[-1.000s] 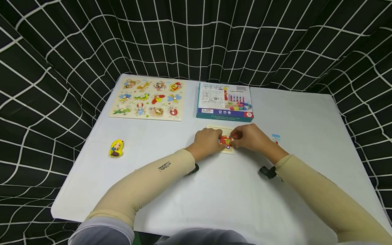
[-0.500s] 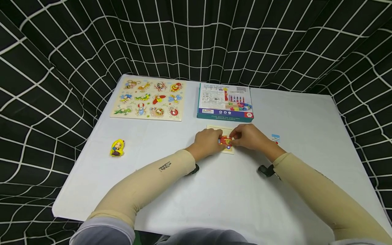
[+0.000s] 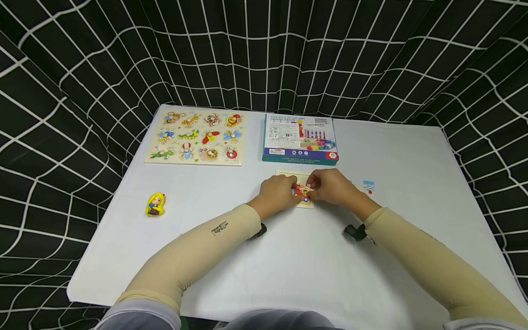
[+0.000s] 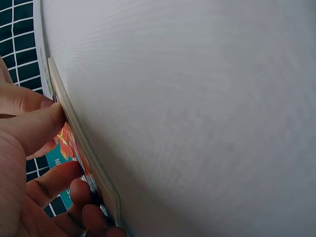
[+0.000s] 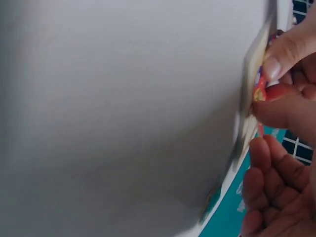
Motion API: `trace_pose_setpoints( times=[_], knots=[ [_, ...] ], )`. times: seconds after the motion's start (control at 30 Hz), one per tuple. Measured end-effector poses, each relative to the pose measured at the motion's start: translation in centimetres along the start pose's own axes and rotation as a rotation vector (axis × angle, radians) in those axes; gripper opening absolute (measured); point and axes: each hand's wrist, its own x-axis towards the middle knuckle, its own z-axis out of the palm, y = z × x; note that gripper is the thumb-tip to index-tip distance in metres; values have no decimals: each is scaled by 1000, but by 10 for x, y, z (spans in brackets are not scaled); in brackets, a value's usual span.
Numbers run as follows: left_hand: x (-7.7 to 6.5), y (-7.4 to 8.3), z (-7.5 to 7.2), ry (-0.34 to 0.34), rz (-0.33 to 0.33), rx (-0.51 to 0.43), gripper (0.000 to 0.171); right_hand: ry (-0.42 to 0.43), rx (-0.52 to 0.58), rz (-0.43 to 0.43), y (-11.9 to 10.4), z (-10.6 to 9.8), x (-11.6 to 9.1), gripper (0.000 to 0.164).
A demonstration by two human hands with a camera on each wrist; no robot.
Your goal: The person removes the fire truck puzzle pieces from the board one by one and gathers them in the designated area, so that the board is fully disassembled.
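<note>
A small wooden jigsaw board (image 3: 307, 206) lies at the middle of the table, with red and yellow picture pieces on it. My left hand (image 3: 277, 192) holds the board from its left side; in the left wrist view the thumb presses near the board's edge (image 4: 91, 143) and the other fingers curl over its face. From the right, my right hand (image 3: 332, 187) pinches a red puzzle piece (image 3: 305, 191) between thumb and forefinger, against the board. The right wrist view shows this red piece edge-on, partly hidden by fingers. Fingers cover much of the picture.
A loose blue puzzle piece (image 3: 369, 185) lies right of my right hand. Behind the hands stands a teal-edged bead set box (image 3: 300, 140). At back left is an insect peg puzzle (image 3: 195, 137), and a yellow-haired doll figure (image 3: 155, 204) lies at the left.
My head view has tilted slightly. The right hand has shifted a little left with the red puzzle piece, and more of the loose blue piece shows. My left hand keeps its hold.
</note>
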Motion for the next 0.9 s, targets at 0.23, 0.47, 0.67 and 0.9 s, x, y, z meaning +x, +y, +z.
trace_pose_setpoints(
  times=[0.23,0.47,0.67,0.9],
  knots=[
    [-3,4,2,-24,8,-11,41,26,-1,-28,35,-14,-34,27],
    [-3,-3,-4,-15,2,-7,43,39,-84,-12,94,-43,-74,23],
    [-3,-7,-4,12,25,-39,38,43,-163,7,121,-52,-88,22],
    [-1,-3,2,-1,37,-68,42,40,-164,23,134,-53,-98,25]
  ],
)
